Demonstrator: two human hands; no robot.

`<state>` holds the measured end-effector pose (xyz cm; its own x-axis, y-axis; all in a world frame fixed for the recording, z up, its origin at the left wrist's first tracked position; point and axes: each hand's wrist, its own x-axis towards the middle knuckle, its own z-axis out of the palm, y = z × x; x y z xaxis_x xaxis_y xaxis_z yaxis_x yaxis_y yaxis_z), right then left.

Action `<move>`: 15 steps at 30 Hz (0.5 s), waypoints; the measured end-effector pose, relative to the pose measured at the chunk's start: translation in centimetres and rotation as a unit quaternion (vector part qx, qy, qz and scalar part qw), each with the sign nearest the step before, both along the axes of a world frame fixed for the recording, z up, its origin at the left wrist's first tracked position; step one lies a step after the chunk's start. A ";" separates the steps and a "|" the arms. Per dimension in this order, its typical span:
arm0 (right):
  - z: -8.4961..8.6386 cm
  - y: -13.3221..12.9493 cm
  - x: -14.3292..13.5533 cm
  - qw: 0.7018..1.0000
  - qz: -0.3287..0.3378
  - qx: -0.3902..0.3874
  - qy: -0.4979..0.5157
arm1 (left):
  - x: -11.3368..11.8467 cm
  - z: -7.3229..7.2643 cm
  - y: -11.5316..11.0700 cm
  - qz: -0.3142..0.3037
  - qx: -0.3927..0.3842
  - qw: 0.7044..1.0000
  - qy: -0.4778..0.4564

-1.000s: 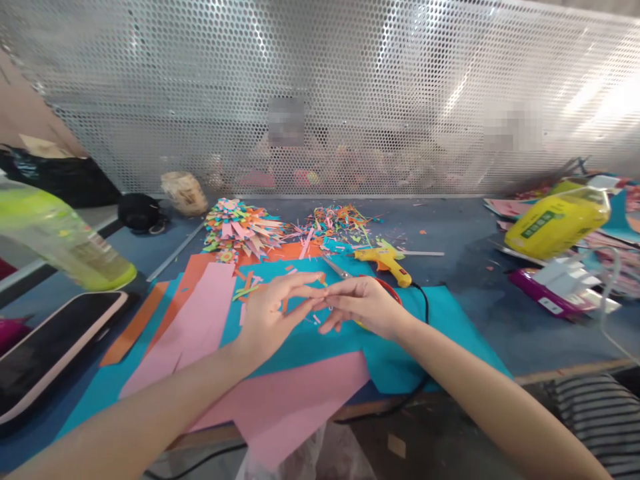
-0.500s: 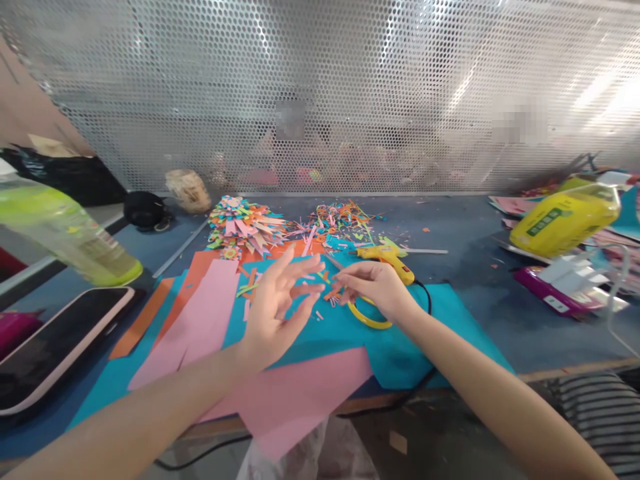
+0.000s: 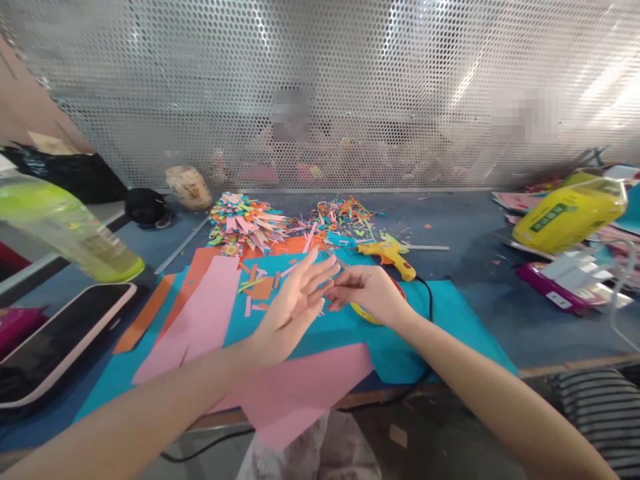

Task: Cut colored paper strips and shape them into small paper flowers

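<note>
My left hand (image 3: pixel 296 297) is held over the blue paper (image 3: pixel 295 343), palm turned inward and fingers stretched out. Close beside its fingertips, my right hand (image 3: pixel 367 292) has its thumb and fingers pressed together. Whatever may be in that pinch is too small or hidden to make out. Under the right hand lie scissors whose yellow handle (image 3: pixel 367 315) shows only in part. Small cut paper strips (image 3: pixel 261 288) in orange, pink and green are scattered left of my hands. Just beyond the right hand rests a yellow glue gun (image 3: pixel 387 253).
A fringed paper piece (image 3: pixel 245 223) and a heap of paper shreds (image 3: pixel 345 215) lie towards the perforated metal panel (image 3: pixel 350 80). Pink sheets (image 3: pixel 213 300) are at left, near a phone (image 3: pixel 65 340) and a green bottle (image 3: pixel 75 230). A yellow bottle (image 3: pixel 570 213) lies at right.
My left hand has moved right, towards the right hand, so their fingertips are now nearly together. More of the cut strips at left show. The right hand stays pinched.
</note>
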<state>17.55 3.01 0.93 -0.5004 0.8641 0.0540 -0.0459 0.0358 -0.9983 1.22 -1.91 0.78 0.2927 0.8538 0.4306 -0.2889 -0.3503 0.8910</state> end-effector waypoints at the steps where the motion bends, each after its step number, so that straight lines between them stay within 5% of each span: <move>1: 0.1 0.0 0.2 0.999 -0.025 0.037 -0.031 | 0.0 0.1 0.0 -0.003 -0.020 1.000 -0.017; 3: 0.4 -0.3 0.7 0.981 -0.095 0.147 -0.087 | -0.1 0.2 0.1 0.004 -0.067 0.996 -0.064; 5: 0.7 -0.6 1.1 0.931 -0.165 0.303 -0.121 | -0.1 0.3 0.4 0.002 -0.129 0.985 -0.112; 9: 0.7 -0.5 1.6 0.809 -0.125 0.551 -0.161 | 0.0 0.5 0.9 -0.020 -0.243 0.954 -0.173; 12: 0.4 0.1 1.6 0.769 -0.090 0.596 -0.213 | -0.1 0.7 1.0 -0.017 -0.282 0.940 -0.192; 15: 0.1 0.5 1.5 0.764 -0.102 0.594 -0.229 | -0.3 0.9 0.9 -0.027 -0.309 0.930 -0.198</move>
